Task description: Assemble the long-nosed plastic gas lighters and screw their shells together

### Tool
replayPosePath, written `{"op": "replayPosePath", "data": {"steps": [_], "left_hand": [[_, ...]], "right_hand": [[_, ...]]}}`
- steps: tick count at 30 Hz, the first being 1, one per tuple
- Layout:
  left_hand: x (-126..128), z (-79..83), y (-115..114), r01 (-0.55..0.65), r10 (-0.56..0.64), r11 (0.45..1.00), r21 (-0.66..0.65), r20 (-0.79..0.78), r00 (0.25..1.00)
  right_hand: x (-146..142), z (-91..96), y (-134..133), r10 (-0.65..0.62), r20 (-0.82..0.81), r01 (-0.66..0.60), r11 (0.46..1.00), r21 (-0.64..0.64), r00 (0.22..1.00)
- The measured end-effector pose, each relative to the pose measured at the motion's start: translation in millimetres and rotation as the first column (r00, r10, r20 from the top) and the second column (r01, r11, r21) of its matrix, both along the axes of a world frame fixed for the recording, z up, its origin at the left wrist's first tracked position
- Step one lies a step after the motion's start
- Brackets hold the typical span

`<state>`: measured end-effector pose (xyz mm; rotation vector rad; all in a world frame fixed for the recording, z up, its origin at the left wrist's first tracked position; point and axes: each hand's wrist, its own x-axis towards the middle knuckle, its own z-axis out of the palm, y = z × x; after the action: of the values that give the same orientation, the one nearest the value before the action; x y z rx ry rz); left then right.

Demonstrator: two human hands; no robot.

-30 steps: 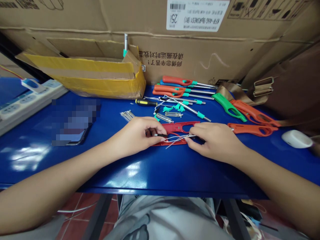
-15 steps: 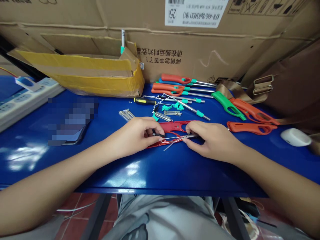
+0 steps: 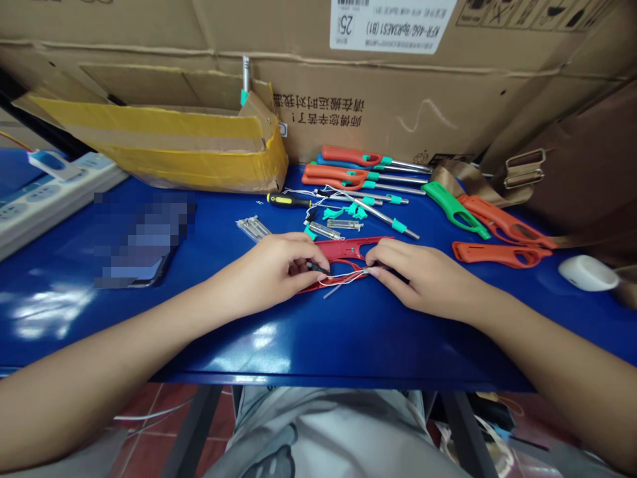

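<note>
A red plastic lighter shell half (image 3: 348, 251) lies flat on the blue table (image 3: 318, 332) between my hands. My left hand (image 3: 276, 269) is closed, pinching a small black part at the shell's left end. My right hand (image 3: 415, 275) is closed on a thin metal tube with white wires (image 3: 343, 279) trailing from it, pressed against the shell's right part. The wires loop over the shell's lower edge.
Behind the shell lie finished long-nosed lighters (image 3: 363, 169), teal triggers, metal tubes (image 3: 253, 228) and a black-yellow screwdriver (image 3: 288, 200). Green and orange shells (image 3: 497, 229) lie right, with a white object (image 3: 587, 272). A phone (image 3: 142, 239), power strip (image 3: 44, 192) and taped box (image 3: 164, 143) stand left.
My right hand has slid left along the shell, bringing the tube and wires closer to my left hand. My left hand has barely moved.
</note>
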<state>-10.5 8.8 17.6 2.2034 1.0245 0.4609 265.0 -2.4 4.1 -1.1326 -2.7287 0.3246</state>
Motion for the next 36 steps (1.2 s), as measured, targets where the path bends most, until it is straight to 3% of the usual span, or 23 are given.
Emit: {"op": "replayPosePath", "data": {"steps": [9,17,23,30,36], "left_hand": [[0,-0.5,0,0.004,-0.004,1.000,0.001,-0.001,1.000],[-3,-3.7,3,0.018,-0.017,0.999,0.044,-0.026,1.000],[-5,-1.4,4,0.036,-0.033,0.996,0.084,-0.034,0.999],[-4,3.9,4,0.039,-0.036,0.998,0.039,-0.059,0.998],[-2,2.1,3,0.012,-0.010,1.000,0.027,-0.064,0.998]], "right_hand": [[2,-1.1,2,0.024,-0.039,-0.024,1.000,-0.004,0.999],[-2,-9.8,4,0.040,-0.265,-0.034,0.999,0.029,0.963],[-1,-11.6,5,0.048,-0.291,-0.039,0.999,0.036,0.956],[-1,-11.3,7,0.064,-0.324,-0.059,0.998,0.026,0.944],[-5,-12.6,3,-0.045,-0.411,0.021,0.998,-0.062,0.910]]}}
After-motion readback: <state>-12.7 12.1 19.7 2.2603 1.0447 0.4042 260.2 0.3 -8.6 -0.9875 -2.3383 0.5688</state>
